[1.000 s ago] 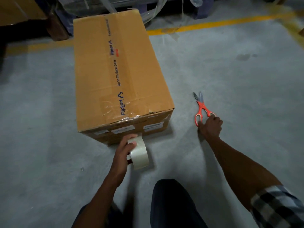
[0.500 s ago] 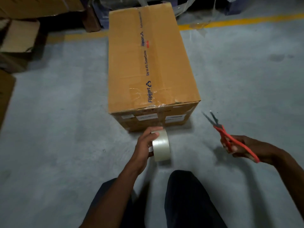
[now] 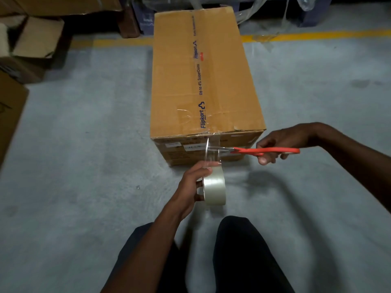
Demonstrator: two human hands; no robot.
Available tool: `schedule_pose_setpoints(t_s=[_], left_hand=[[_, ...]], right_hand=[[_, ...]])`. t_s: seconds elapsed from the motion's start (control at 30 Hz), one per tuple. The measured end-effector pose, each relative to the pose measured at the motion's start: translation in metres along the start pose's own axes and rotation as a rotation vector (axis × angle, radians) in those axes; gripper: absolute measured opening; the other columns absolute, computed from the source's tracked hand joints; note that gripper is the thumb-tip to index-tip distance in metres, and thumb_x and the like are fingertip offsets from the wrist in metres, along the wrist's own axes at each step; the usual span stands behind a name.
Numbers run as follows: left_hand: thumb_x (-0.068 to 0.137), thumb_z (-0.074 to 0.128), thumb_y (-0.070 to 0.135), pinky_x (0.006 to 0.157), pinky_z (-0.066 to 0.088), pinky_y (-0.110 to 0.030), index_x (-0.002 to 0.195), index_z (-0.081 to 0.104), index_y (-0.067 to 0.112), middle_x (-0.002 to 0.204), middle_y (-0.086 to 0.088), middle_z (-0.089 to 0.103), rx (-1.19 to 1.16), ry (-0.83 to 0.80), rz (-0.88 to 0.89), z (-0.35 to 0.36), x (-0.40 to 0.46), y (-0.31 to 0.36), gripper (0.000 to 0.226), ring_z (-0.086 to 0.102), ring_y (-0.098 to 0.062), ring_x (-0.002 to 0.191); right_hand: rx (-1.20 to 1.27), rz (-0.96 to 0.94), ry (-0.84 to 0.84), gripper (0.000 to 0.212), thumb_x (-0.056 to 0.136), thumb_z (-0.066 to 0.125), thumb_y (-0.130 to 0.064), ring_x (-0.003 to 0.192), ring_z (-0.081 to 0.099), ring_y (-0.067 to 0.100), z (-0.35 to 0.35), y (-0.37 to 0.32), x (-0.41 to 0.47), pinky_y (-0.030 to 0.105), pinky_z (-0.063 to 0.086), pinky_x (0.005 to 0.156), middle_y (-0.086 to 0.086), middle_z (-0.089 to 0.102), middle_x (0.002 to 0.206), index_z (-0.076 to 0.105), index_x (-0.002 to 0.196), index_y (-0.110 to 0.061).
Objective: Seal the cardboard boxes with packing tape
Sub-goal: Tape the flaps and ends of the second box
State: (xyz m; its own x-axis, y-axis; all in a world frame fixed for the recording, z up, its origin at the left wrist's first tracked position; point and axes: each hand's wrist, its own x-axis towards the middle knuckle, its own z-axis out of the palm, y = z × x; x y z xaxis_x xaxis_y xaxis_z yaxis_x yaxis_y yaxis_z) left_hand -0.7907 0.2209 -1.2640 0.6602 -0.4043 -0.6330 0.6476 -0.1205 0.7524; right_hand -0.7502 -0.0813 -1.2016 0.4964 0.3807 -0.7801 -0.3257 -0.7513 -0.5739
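Note:
A long brown cardboard box (image 3: 175, 81) lies on the concrete floor, a strip of clear tape running along its top seam. My left hand (image 3: 191, 185) grips a roll of clear packing tape (image 3: 214, 188) just in front of the box's near end. A stretch of tape (image 3: 212, 151) runs taut from the roll up to the box's near top edge. My right hand (image 3: 281, 142) holds orange-handled scissors (image 3: 266, 151) level, with the blades at the stretched tape from the right.
Open and stacked cardboard boxes (image 3: 36, 41) stand at the far left. A yellow floor line (image 3: 317, 34) crosses behind the box, with plastic wrap and pallets beyond it. My knees (image 3: 239, 250) are at the bottom centre. Bare concrete lies on both sides of the box.
My right hand picked the scissors up off the floor and brought them left to the tape. My left hand lifted the roll slightly, pulling the tape taut.

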Motion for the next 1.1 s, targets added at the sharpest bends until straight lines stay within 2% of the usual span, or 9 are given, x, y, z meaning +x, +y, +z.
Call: schedule_pose_setpoints(t_s=[0.1,0.2,0.37,0.5,0.6,0.73,0.9,1.03,1.1], left_hand=[[0.095,0.056,0.028,0.073,0.042,-0.037,0.111,0.075,0.033,0.103,0.006,0.066,-0.014,-0.02,-0.001,-0.001,0.0,0.001,0.025,0.058,-0.021,0.096],[0.096,0.056,0.027,0.074,0.044,-0.037,0.108,0.075,0.034,0.104,0.005,0.067,-0.016,-0.012,-0.007,-0.001,0.001,0.0,0.024,0.058,-0.022,0.099],[0.088,0.061,0.034,0.076,0.045,-0.039,0.106,0.075,0.036,0.106,0.006,0.067,-0.011,-0.02,-0.007,-0.003,0.003,0.0,0.023,0.059,-0.024,0.102],[0.097,0.054,0.027,0.078,0.044,-0.039,0.104,0.075,0.036,0.111,0.002,0.064,0.003,-0.016,-0.013,-0.004,0.006,0.0,0.024,0.056,-0.026,0.103],[0.098,0.054,0.028,0.079,0.045,-0.04,0.103,0.075,0.036,0.114,0.0,0.064,0.019,-0.008,-0.016,-0.004,0.006,0.001,0.024,0.057,-0.027,0.104],[0.1,0.053,0.031,0.078,0.045,-0.04,0.103,0.075,0.036,0.114,0.002,0.065,0.027,0.015,-0.015,-0.004,0.006,0.002,0.023,0.057,-0.024,0.101],[0.101,0.056,0.037,0.075,0.046,-0.036,0.11,0.076,0.031,0.113,0.003,0.069,0.041,0.027,-0.009,-0.005,0.004,-0.001,0.024,0.061,-0.022,0.101],[0.101,0.056,0.034,0.074,0.051,-0.032,0.111,0.077,0.028,0.114,0.002,0.072,0.092,-0.006,-0.049,-0.011,0.0,-0.013,0.024,0.065,-0.02,0.1],[0.1,0.058,0.026,0.063,0.051,-0.021,0.112,0.076,0.017,0.099,0.001,0.074,0.112,-0.041,-0.082,-0.014,-0.004,-0.015,0.024,0.069,-0.01,0.084]], right_hand=[[-0.057,0.002,-0.001,0.067,0.054,0.081,-0.076,0.08,0.061,0.007,-0.004,-0.01,0.007,0.033,0.045,0.071,-0.006,0.066,0.082,0.073,0.09,-0.02],[-0.075,0.004,-0.015,0.056,0.057,0.083,-0.069,0.076,0.061,0.008,-0.004,-0.015,0.009,0.034,0.043,0.07,-0.008,0.066,0.075,0.073,0.083,-0.021],[-0.054,-0.035,0.054,0.051,0.057,0.084,-0.068,0.072,0.062,0.009,0.002,-0.011,0.008,0.027,0.049,0.072,-0.009,0.068,0.071,0.079,0.077,-0.022],[-0.051,-0.058,0.137,0.047,0.062,0.087,-0.065,0.071,0.062,0.012,0.006,-0.012,0.004,0.026,0.048,0.069,-0.006,0.07,0.071,0.082,0.078,-0.022],[-0.054,-0.038,0.199,0.036,0.063,0.086,-0.057,0.066,0.059,0.011,0.007,-0.015,0.002,0.027,0.044,0.066,-0.005,0.066,0.06,0.082,0.072,-0.023],[-0.098,-0.024,0.237,0.047,0.053,0.087,-0.067,0.059,0.056,0.012,0.006,-0.019,0.002,0.027,0.041,0.061,0.001,0.062,0.054,0.081,0.068,-0.023],[-0.152,-0.011,0.252,0.044,0.051,0.09,-0.06,0.051,0.055,0.01,0.008,-0.017,0.003,0.028,0.044,0.058,0.004,0.065,0.055,0.079,0.064,-0.019],[-0.267,0.091,0.257,0.047,0.048,0.087,-0.07,0.055,0.054,0.005,0.02,-0.004,0.014,0.024,0.043,0.059,-0.005,0.066,0.059,0.076,0.065,-0.028],[-0.391,0.156,0.242,0.065,0.046,0.074,-0.085,0.068,0.059,0.009,0.03,0.011,0.027,0.026,0.047,0.068,-0.009,0.066,0.069,0.07,0.072,-0.026]])
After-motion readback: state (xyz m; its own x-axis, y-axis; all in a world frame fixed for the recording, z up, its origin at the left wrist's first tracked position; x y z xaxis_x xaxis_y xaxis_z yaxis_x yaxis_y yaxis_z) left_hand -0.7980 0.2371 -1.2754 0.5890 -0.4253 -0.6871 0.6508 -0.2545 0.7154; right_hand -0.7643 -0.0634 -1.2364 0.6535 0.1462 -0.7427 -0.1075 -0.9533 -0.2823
